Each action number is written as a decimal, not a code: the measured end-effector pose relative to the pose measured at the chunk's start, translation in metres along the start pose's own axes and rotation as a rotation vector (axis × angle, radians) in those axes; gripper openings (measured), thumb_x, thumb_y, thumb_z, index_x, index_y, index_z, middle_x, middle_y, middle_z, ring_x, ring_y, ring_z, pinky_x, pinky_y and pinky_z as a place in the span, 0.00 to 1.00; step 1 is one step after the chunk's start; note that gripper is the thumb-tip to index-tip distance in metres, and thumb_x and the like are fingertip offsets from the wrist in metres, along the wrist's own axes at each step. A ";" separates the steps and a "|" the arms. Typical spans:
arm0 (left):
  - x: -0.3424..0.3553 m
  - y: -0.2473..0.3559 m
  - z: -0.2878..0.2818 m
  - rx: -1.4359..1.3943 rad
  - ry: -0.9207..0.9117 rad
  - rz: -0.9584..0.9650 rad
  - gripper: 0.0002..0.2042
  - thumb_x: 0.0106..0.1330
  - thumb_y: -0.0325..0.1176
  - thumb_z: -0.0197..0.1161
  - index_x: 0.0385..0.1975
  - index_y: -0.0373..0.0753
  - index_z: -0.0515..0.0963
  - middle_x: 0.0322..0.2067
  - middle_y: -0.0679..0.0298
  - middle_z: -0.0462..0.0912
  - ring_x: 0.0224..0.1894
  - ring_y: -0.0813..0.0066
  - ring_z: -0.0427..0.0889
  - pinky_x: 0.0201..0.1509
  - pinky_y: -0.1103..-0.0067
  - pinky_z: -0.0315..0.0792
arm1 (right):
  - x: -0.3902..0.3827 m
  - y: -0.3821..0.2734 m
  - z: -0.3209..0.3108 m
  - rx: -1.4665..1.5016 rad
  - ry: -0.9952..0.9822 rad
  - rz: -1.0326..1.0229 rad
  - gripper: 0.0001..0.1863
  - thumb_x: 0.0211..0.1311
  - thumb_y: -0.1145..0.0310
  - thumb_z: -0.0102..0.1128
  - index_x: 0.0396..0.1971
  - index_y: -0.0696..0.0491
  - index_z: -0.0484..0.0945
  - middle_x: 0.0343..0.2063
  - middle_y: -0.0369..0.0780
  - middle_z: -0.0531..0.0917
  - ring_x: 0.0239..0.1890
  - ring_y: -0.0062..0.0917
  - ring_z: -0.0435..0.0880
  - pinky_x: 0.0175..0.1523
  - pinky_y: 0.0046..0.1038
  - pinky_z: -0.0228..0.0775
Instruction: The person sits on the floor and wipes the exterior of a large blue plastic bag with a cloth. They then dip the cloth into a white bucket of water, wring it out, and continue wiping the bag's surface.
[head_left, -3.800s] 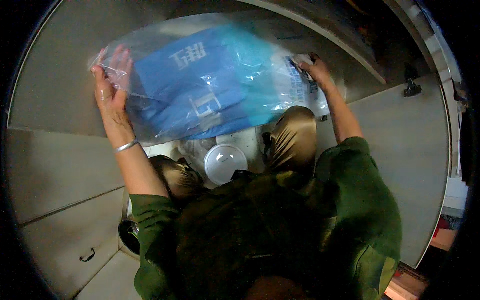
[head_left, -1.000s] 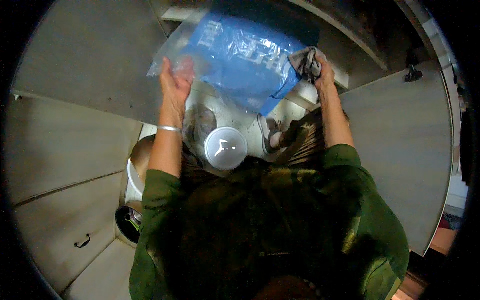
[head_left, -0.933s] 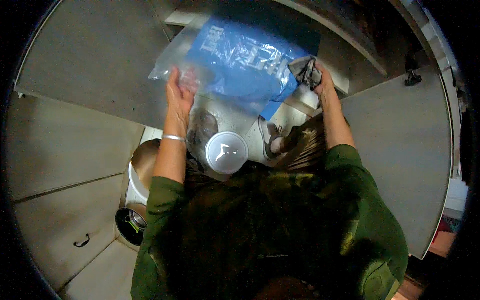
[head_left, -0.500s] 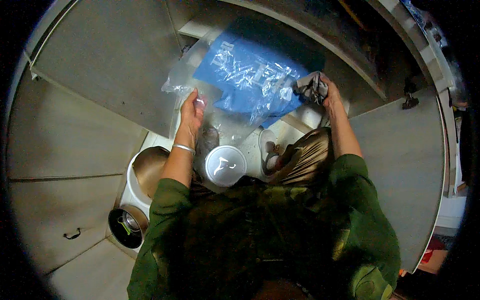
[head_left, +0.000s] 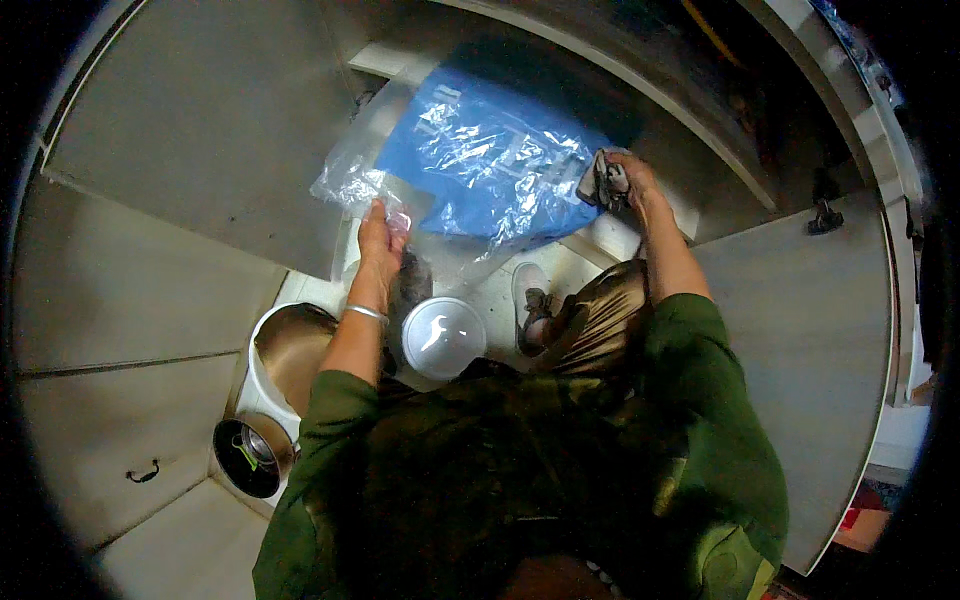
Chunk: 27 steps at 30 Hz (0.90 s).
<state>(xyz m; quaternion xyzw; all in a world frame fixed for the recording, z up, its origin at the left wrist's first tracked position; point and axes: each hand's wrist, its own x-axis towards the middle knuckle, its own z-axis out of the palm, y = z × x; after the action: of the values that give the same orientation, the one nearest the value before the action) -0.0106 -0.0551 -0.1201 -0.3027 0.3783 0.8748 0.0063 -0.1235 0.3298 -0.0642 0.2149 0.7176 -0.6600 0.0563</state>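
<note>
Between my hands a large plastic bag (head_left: 490, 150) is spread out, clear at its left end and blue with pale print over most of it. Its shiny surface is wrinkled. My left hand (head_left: 380, 243) pinches the clear lower edge, thumb uppermost. At the other end, my right hand (head_left: 636, 182) has its fingers closed round a crumpled grey-and-dark cloth (head_left: 603, 183). That cloth lies against the blue right end of the bag; whether the fingers also grip the plastic is hidden.
Open cabinet doors stand at left (head_left: 190, 130) and right (head_left: 800, 350), with a shelf edge (head_left: 620, 75) above. A round white lid (head_left: 444, 338) is below the bag. A large golden pot (head_left: 292, 350) and a smaller dark-inside pot (head_left: 245, 460) sit at lower left.
My right hand has shifted a little left with the cloth. My left hand is slightly lower, and the blue part of the bag looks flatter and more spread.
</note>
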 end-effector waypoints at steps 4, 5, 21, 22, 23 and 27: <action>0.003 -0.006 0.010 -0.164 -0.090 0.034 0.13 0.58 0.39 0.53 0.38 0.38 0.68 0.32 0.62 0.74 0.31 0.76 0.73 0.33 0.82 0.70 | 0.017 0.014 0.006 0.079 0.110 -0.038 0.13 0.38 0.70 0.59 0.29 0.56 0.74 0.23 0.39 0.77 0.22 0.26 0.75 0.26 0.26 0.68; 0.005 -0.008 0.008 -0.138 -0.125 0.034 0.14 0.57 0.38 0.54 0.39 0.37 0.67 0.32 0.62 0.74 0.31 0.76 0.73 0.34 0.82 0.70 | 0.014 0.012 0.011 0.068 0.178 -0.054 0.13 0.39 0.70 0.59 0.29 0.56 0.74 0.23 0.39 0.77 0.22 0.26 0.75 0.26 0.26 0.68; -0.052 0.033 0.019 -0.367 -0.188 0.023 0.28 0.51 0.59 0.50 0.43 0.43 0.67 0.36 0.59 0.72 0.34 0.63 0.73 0.38 0.64 0.69 | 0.004 0.025 -0.014 0.497 -0.388 0.322 0.10 0.47 0.64 0.51 0.29 0.52 0.74 0.27 0.40 0.77 0.25 0.31 0.76 0.30 0.35 0.71; -0.049 0.013 0.003 -0.396 -0.355 -0.035 0.35 0.44 0.66 0.48 0.45 0.44 0.64 0.41 0.57 0.69 0.42 0.59 0.68 0.48 0.56 0.59 | -0.018 0.008 0.009 0.478 -0.399 0.370 0.10 0.48 0.65 0.50 0.29 0.54 0.74 0.26 0.41 0.78 0.24 0.30 0.77 0.29 0.35 0.72; -0.054 -0.002 -0.005 -0.383 -0.432 -0.164 0.47 0.38 0.69 0.50 0.57 0.46 0.47 0.56 0.58 0.52 0.55 0.54 0.56 0.55 0.51 0.46 | -0.024 -0.002 0.016 0.470 -0.394 0.357 0.10 0.48 0.65 0.50 0.29 0.54 0.73 0.26 0.41 0.78 0.24 0.30 0.77 0.28 0.35 0.72; -0.065 0.009 0.004 -0.391 -0.633 -0.151 0.39 0.40 0.67 0.51 0.50 0.45 0.59 0.49 0.57 0.64 0.50 0.58 0.63 0.53 0.56 0.54 | -0.038 -0.007 0.009 0.379 -0.395 0.341 0.10 0.50 0.66 0.49 0.31 0.55 0.73 0.26 0.41 0.78 0.24 0.29 0.77 0.27 0.32 0.72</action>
<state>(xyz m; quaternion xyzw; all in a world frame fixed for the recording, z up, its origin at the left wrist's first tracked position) 0.0379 -0.0453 -0.0773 -0.0399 0.1603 0.9777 0.1296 -0.0940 0.3122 -0.0445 0.2066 0.5109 -0.7918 0.2634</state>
